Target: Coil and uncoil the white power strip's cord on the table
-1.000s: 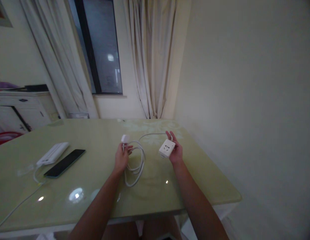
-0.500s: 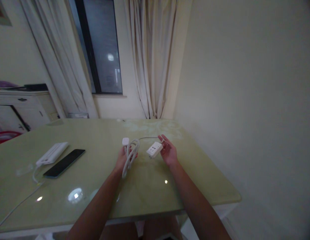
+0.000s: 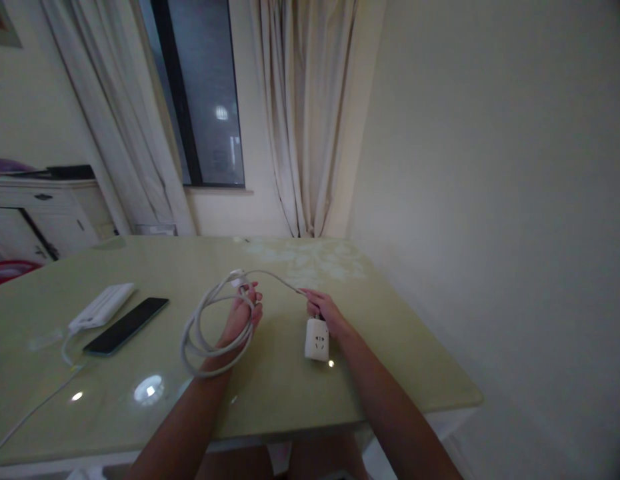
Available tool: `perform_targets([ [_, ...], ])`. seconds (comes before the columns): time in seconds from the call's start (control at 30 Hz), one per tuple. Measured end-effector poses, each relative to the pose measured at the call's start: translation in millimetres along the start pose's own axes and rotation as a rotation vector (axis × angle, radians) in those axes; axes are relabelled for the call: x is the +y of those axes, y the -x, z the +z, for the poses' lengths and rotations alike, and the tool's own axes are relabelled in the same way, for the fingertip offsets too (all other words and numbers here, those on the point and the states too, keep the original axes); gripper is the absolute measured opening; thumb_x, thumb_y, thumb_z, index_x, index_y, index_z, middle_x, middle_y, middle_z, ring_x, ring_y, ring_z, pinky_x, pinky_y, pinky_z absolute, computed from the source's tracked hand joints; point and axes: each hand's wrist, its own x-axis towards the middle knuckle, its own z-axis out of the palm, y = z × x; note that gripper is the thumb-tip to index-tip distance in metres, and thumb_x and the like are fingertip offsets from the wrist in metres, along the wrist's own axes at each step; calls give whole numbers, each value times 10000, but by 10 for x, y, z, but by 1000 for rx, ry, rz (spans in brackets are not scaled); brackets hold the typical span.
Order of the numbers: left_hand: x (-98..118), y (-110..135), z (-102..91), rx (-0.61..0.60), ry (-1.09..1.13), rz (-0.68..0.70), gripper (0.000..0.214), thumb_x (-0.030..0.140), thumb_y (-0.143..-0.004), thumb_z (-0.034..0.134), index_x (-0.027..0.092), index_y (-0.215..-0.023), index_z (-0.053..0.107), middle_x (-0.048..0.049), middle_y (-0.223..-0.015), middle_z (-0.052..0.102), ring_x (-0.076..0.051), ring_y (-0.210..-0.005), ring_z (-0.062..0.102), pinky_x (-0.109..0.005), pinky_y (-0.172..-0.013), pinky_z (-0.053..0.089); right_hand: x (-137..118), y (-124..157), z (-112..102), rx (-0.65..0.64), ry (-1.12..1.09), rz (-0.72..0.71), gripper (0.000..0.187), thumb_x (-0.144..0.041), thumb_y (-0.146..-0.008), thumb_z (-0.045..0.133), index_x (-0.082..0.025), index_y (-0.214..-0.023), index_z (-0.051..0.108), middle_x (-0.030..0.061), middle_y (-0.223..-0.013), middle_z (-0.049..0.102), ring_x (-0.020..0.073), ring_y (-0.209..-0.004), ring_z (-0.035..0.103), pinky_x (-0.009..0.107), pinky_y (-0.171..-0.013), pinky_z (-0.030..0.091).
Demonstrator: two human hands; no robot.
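My left hand (image 3: 243,319) is closed on a coil of white cable (image 3: 196,333), whose loops hang around my wrist and over the green table (image 3: 165,267). The cable's plug end is hidden in that hand. From it a single strand runs right to my right hand (image 3: 324,310), which pinches the cable just above a white square socket block (image 3: 317,339). The block dangles below those fingers, its socket face toward me.
On the table's left lie a white power bank (image 3: 102,306) with a thin white lead and a black phone (image 3: 126,325). A wall runs close along the table's right side. Curtains and a dark window stand behind; a white cabinet (image 3: 40,213) is far left.
The coil has opened into wider loops and slipped around my left wrist. My right hand has let the socket block out of its palm; the block now hangs from the cable it pinches.
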Motion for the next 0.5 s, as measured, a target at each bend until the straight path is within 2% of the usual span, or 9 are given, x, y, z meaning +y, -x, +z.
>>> perform_targets([
  [0.17, 103, 80, 37, -64, 217, -56, 412, 361, -797, 788, 220, -1113, 565, 68, -775, 511, 15, -404, 321, -115, -321, 252, -30, 83, 39, -169, -34, 75, 525, -423, -740, 796, -141, -1174, 705, -140, -440, 274, 62, -426, 210, 219, -457, 160],
  [0.3, 102, 80, 14, -23, 213, -61, 396, 339, -801, 785, 221, -1114, 574, 64, -803, 526, 24, -412, 339, -103, -328, 253, -89, 151, 49, -258, -39, 96, 504, -411, -787, 774, -158, -1215, 696, -142, -450, 253, 60, -428, 197, 208, -457, 183],
  [0.5, 56, -76, -128, 62, 213, 4, 362, 329, -777, 786, 216, -1037, 562, 75, -758, 512, 11, -420, 342, -113, -347, 257, -85, 240, 160, -457, 61, 214, 443, -389, -813, 763, -123, -1166, 727, -132, -444, 285, 49, -418, 170, 218, -444, 152],
])
